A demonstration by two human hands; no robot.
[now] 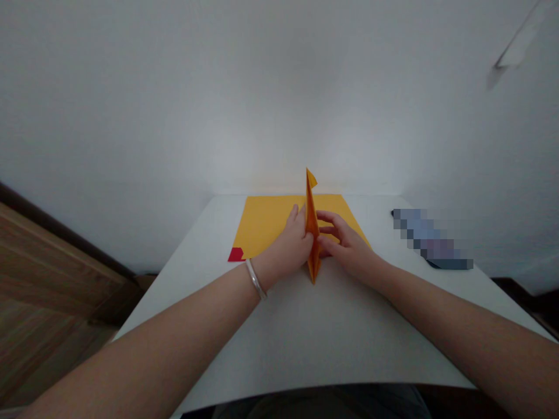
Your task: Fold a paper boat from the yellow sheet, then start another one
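Head view: dark cloth [340, 404] is showing below the near edge of a smooth white table [305, 343]. At the left, a brown wooden panel [43, 285], grain running lengthwise, is standing beside the table. A shiny, silver-coloured bangle [255, 279], narrow and rounded, is encircling the left wrist.

Folded paper [311, 224], one piece, orange-yellow: standing upright between the hands, creased, tapering to points above and below, a small flap jutting out near the top. The left hand [290, 240] is gripping it, thumb pressing on the near face, the other fingers lying partly hidden behind. The right hand [349, 241] is curving at its right side, fingers parted, tips meeting the edge; whether they are gripping cannot be told.

A flat yellow sheet [264, 224] is lying beyond, a red patch [236, 254] marking its near-left corner. Rightward, a slim dark-edged slab [449, 263] is resting, its face pixelated, any lettering obscured. A matte pale wall [279, 105] is rising behind, bearing a rough scar [515, 52] at upper right.
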